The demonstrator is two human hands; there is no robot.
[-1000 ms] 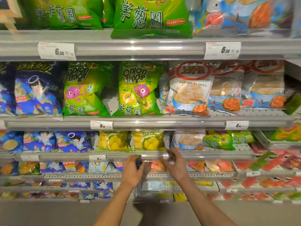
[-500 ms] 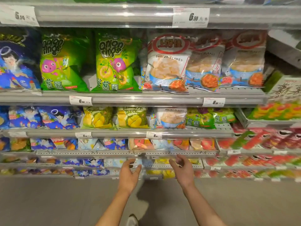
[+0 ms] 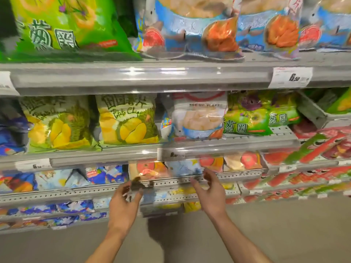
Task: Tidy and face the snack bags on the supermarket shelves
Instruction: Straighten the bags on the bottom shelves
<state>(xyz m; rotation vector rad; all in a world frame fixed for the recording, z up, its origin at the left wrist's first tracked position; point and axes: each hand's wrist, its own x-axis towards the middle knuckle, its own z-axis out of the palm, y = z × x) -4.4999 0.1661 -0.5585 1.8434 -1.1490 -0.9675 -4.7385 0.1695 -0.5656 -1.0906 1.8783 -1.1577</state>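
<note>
Both my hands hover in front of a low shelf rail (image 3: pixel 190 180), holding nothing. My left hand (image 3: pixel 124 205) has loosely bent fingers just below the rail. My right hand (image 3: pixel 210 192) is spread with relaxed fingers in front of the rail, under a pale blue bag (image 3: pixel 183 167). One shelf higher stand two yellow durian potato chip bags (image 3: pixel 129 124), a white shrimp flakes bag (image 3: pixel 199 120) and a green onion ring bag (image 3: pixel 252 114) that lies tilted. The picture is blurred by motion.
The top shelf in view carries a big green onion ring bag (image 3: pixel 62 27) and large shrimp flakes bags (image 3: pixel 195 27). Red snack bags (image 3: pixel 322 145) fill the unit to the right. A grey floor (image 3: pixel 190 240) lies below the bottom shelves.
The view has dropped and moved closer to the shelves. Both hands have come down from the price rail under the durian bags to the lower rail and spread apart, still holding nothing.
</note>
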